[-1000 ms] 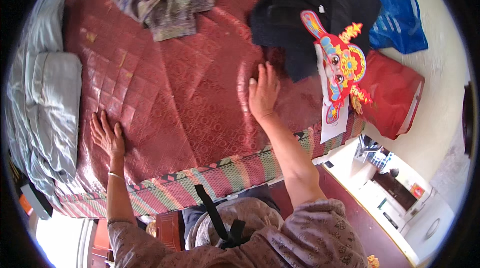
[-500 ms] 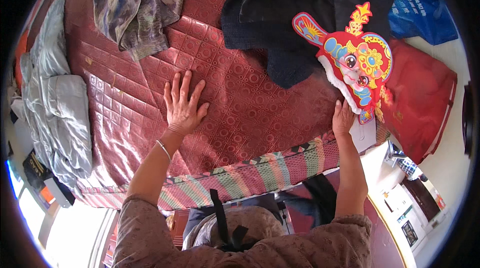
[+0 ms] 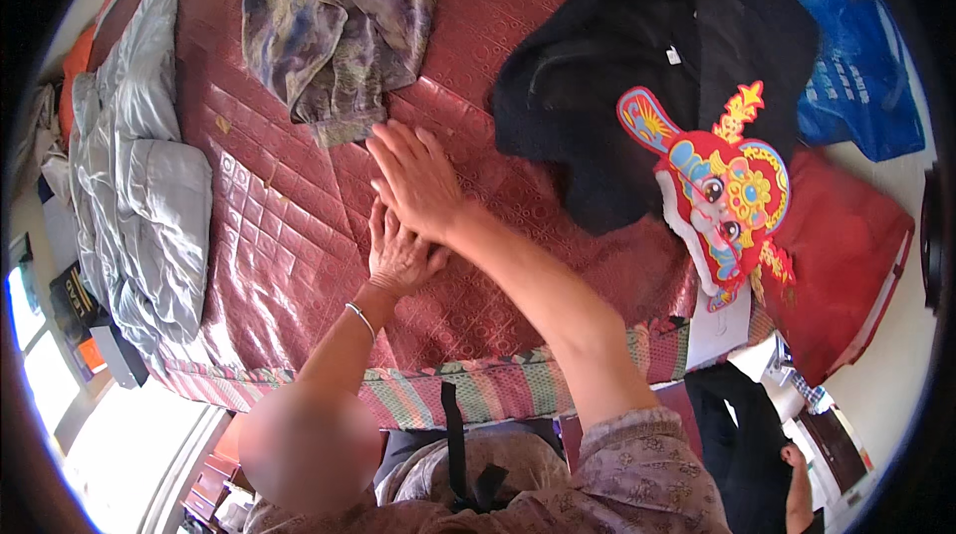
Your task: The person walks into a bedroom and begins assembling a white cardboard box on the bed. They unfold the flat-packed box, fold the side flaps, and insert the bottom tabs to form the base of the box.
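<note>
My left hand (image 3: 400, 263) rests on the dark red, quilted-looking bed cover (image 3: 498, 305), fingers spread out, a silvery bracelet on the wrist. Reaching across from the right, my right hand (image 3: 420, 185) partly overlaps the left one. Its fingers are stretched out and nothing shows in it. Just beyond the fingertips lies a crumpled camouflage-patterned garment (image 3: 334, 46); the right fingers are close to its cuffed end, and contact cannot be made out. Farther right, a black garment (image 3: 588, 126) is spread on the cover.
A colourful red cartoon-animal cutout (image 3: 732, 195) lies at the right, beside a red cloth item (image 3: 832, 265) and a blue bag (image 3: 861, 76). Grey bedding (image 3: 139, 205) hangs along the left. Striped fabric (image 3: 498, 385) edges the near side. Another person's hand (image 3: 793, 454) shows at lower right.
My right hand has swung left from beside the cutout to over my left hand. The view has shifted, and another person in dark clothes shows more at lower right.
</note>
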`<action>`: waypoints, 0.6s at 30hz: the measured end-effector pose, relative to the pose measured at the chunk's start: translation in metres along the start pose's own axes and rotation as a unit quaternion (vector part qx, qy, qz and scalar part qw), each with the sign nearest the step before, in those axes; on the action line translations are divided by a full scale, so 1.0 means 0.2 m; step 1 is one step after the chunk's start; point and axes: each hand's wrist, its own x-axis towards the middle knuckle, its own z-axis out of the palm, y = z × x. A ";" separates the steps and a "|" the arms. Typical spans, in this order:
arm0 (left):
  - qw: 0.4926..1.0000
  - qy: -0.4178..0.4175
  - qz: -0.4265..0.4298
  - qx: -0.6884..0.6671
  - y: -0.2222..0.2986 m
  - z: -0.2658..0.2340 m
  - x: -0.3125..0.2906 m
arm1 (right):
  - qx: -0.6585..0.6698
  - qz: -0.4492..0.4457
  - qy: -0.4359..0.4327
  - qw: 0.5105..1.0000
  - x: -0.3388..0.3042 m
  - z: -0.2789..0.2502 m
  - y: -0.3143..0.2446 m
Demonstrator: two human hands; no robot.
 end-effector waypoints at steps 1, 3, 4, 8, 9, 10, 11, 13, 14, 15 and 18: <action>1.000 -0.002 0.011 0.001 0.00 0.00 0.01 | -0.053 -0.027 -0.034 0.998 0.08 0.06 0.10; 0.998 0.039 0.015 -0.036 -0.01 -0.04 0.01 | -0.068 -0.123 -0.060 0.988 0.13 -0.04 0.27; 0.999 0.022 0.003 -0.044 -0.01 -0.05 0.01 | 0.011 -0.086 -0.052 0.995 0.12 -0.12 0.39; 0.998 0.032 0.014 -0.047 -0.03 -0.05 0.00 | -0.005 0.060 -0.038 0.997 -0.12 -0.33 0.72; 0.998 0.034 0.011 -0.048 -0.04 -0.05 -0.01 | -0.116 0.039 -0.065 0.990 -0.15 -0.44 0.70; 0.998 0.039 0.011 -0.056 -0.04 -0.06 -0.01 | -0.231 0.020 -0.089 0.969 -0.20 -0.60 0.71; 0.997 0.034 0.006 -0.062 -0.05 -0.05 -0.02 | -0.282 0.041 -0.093 0.954 -0.28 -0.71 0.77; 0.995 0.053 0.027 -0.074 -0.05 -0.07 0.00 | -0.343 0.125 -0.089 0.927 -0.46 -0.93 0.91; 0.995 0.050 0.028 -0.079 -0.06 -0.07 0.02 | -0.366 0.165 -0.089 0.912 -0.52 -1.00 0.96; 0.995 0.044 0.028 -0.084 -0.05 -0.07 0.02 | -0.379 0.195 -0.090 0.900 -0.55 -1.03 0.96; 0.994 0.042 0.022 -0.100 -0.04 -0.08 0.00 | -0.386 0.160 -0.075 0.905 -0.49 -0.94 0.83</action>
